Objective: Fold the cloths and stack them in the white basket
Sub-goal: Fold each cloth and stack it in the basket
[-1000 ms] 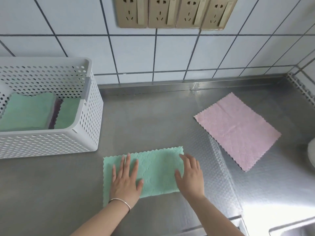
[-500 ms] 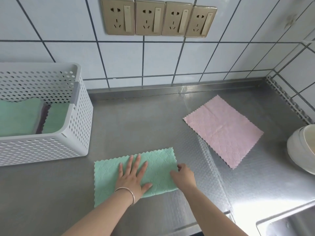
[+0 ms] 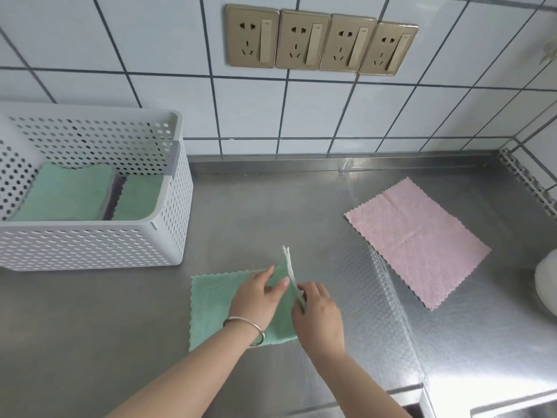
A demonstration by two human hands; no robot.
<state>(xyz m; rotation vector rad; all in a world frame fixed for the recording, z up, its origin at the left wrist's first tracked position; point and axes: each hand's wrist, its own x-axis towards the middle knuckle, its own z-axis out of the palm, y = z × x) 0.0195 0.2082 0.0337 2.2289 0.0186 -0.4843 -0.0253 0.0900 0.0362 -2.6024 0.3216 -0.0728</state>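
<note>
A green cloth [image 3: 212,309], folded once, lies on the steel counter in front of me. Its right edge stands lifted off the counter. My left hand [image 3: 256,300], with a bangle on the wrist, pinches that raised edge between thumb and fingers. My right hand [image 3: 316,312] grips the same edge from the right side. A pink cloth [image 3: 416,239] lies flat and unfolded at the right. The white perforated basket [image 3: 99,242] stands at the left and holds folded green cloths [image 3: 66,197] with a purple one between them.
A white bowl [image 3: 547,282] sits at the right edge of the counter. A tiled wall with a row of sockets [image 3: 321,40] rises behind. The sink rim [image 3: 482,408] shows at the lower right.
My left hand was pressed flat on the green cloth; now it pinches the right edge. My right hand has lifted that edge up off the counter. The camera tilted up slightly.
</note>
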